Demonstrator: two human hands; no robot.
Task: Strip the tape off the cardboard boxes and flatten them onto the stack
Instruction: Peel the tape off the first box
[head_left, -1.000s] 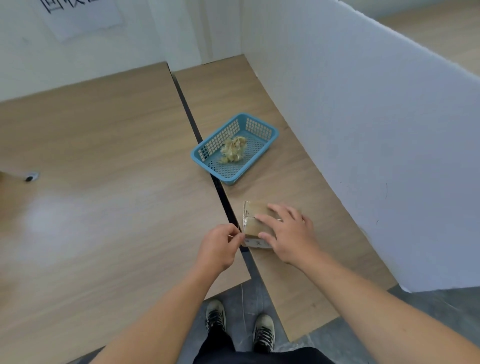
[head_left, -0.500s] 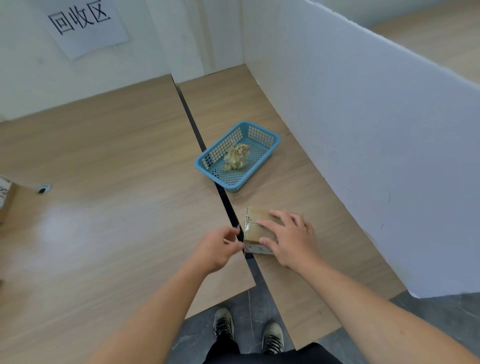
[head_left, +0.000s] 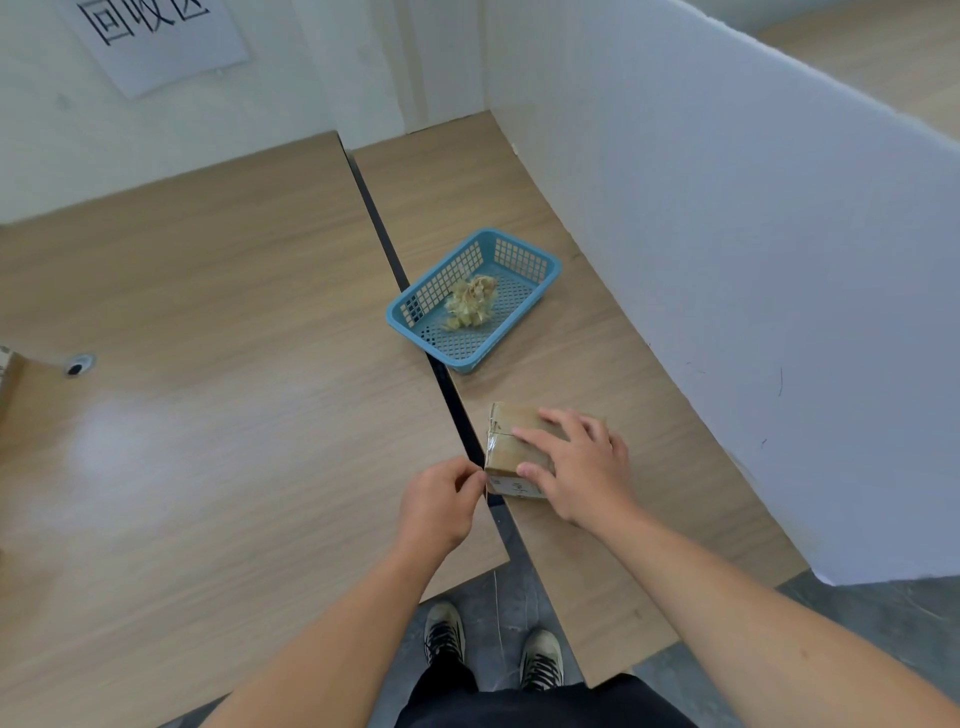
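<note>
So, going left to right: a second box (head_left: 6, 384) is poking in at the far left edge of the left table (head_left: 208, 441), well apart from the action and probably waiting its turn. The left hand (head_left: 441, 506) is reaching forward over that table's near right corner, knuckles up, with thumb and forefinger pinching together right at the near-left corner of the cardboard box (head_left: 506, 447). My guess is it's grabbing a loose end of the tape (head_left: 492, 441), though the strip is too thin to make out between the fingers. The box itself is sitting on the right table (head_left: 597, 364), just beside the gap between the tables, with glossy tape wrapping its left end, so the stripping step is only getting going. Farther back, the blue basket (head_left: 550, 267) is holding a crumpled wad (head_left: 470, 306), which looks like peeled tape being collected there. The right hand (head_left: 576, 467) is lying flat on top of the box, fingers spread and relaxed, thumb along the near edge, seemingly pinning it so the pull doesn't drag it off. I'm not seeing any flattened stack.
</note>
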